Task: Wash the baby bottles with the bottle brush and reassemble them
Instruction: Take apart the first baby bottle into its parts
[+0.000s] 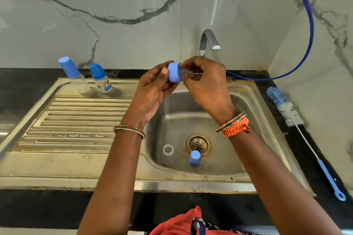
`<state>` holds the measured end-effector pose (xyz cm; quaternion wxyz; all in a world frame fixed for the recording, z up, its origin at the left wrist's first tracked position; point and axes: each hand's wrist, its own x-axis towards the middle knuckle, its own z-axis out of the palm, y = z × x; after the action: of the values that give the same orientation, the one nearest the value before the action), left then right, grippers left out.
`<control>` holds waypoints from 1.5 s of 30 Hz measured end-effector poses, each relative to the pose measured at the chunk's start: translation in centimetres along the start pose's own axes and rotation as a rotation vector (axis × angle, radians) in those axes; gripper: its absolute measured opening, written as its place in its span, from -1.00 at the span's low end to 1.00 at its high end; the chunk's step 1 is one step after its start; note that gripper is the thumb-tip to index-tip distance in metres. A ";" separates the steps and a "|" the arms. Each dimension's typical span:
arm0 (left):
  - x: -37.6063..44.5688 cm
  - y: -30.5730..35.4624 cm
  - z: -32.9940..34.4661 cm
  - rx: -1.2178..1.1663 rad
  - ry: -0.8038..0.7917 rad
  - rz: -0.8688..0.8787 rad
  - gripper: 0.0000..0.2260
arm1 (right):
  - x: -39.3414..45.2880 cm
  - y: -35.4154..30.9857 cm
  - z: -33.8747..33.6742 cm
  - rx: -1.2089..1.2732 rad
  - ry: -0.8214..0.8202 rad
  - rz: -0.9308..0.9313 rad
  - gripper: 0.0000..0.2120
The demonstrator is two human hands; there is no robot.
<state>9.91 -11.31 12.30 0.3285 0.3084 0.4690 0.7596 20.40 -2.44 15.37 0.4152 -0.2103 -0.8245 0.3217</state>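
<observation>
The black counter (23, 89) carries a steel sink (76, 160), its basin below the fingers. Right of the fingers lies the bottle brush (286, 108); left of them stand 2 capped bottles (76, 74). Below, in the basin, sit a clear bottle (168, 154) and a blue cap (194, 158). The left hand (152, 89) grips the blue collar (174, 74); the right hand (206, 82) fingers pinch its clear nipple (188, 73).

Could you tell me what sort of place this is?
Most likely a home kitchen: a steel sink with a ribbed drainboard set in a dark counter, a tap and a marble-look wall behind.
</observation>
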 end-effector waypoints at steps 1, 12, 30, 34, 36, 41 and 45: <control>0.0 0.1 0.0 -0.021 0.000 -0.016 -0.74 | -0.1 0.0 0.0 -0.003 0.004 -0.027 -0.86; -0.6 -0.1 0.0 0.059 -0.029 0.020 -0.71 | -1.6 0.6 0.9 -0.109 -0.019 -0.176 -0.88; 0.0 -2.4 0.0 -0.102 0.000 -0.021 -0.64 | -1.0 2.0 0.3 0.301 -0.057 0.340 -0.84; -0.1 -2.2 -0.6 -0.067 -0.033 -0.030 -0.58 | -1.1 2.1 0.0 0.386 -0.016 0.369 -0.85; -0.2 -2.1 -0.5 -0.047 -0.030 -0.028 -0.61 | -1.1 2.0 -0.1 0.389 0.043 0.362 -0.86; -0.5 -2.2 -0.5 0.007 -0.012 -0.007 -0.70 | -1.3 1.7 0.2 0.339 0.077 0.257 -0.96; -0.7 -2.3 -0.6 0.013 -0.010 0.000 -0.64 | -1.2 1.6 0.2 0.291 0.041 0.203 -0.98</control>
<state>10.34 -11.41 9.82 0.3286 0.3142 0.4722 0.7552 21.06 -2.11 13.45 0.4235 -0.2367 -0.7350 0.4737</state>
